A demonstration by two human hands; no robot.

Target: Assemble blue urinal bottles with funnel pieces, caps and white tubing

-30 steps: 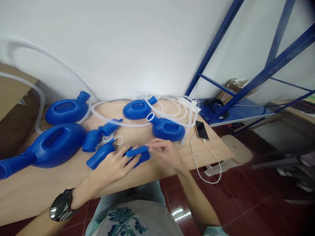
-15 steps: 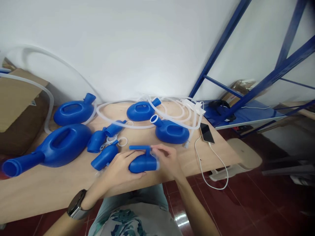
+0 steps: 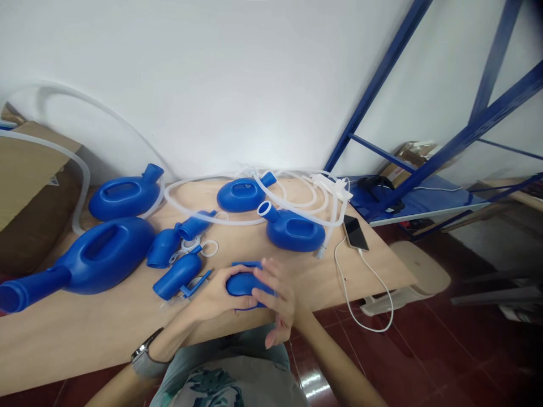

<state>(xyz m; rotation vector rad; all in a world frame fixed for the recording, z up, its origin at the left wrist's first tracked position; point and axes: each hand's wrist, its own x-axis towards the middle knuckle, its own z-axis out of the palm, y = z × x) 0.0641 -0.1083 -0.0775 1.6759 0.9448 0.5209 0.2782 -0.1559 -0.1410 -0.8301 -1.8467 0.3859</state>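
Observation:
My left hand (image 3: 215, 295) is wrapped round the left end of a blue plastic spout piece (image 3: 241, 284), thumb along its near side. The piece is held just above the table's front part, and a flat blue bar shows along its far side. My right hand (image 3: 276, 297) is at the right end with fingers spread, its fingertips over the piece; its right end is hidden. Left of my left hand lie a similar blue spout (image 3: 178, 276) with a side arm, two more blue spouts, and white rings (image 3: 209, 248).
Several blue urinal bottles (image 3: 297, 230) lie on the wooden table (image 3: 356, 277), the largest (image 3: 112, 254) at left. Clear tubing (image 3: 203, 219) loops along the back. A phone (image 3: 355, 233) with a white cable lies at right. A cardboard box (image 3: 38, 152) stands at left, a blue rack (image 3: 382, 85) at right.
My right hand has gone from pinching near the bar to spread fingers over the right end. The spout piece has turned in my left hand, bar now farther back. The view shifted slightly.

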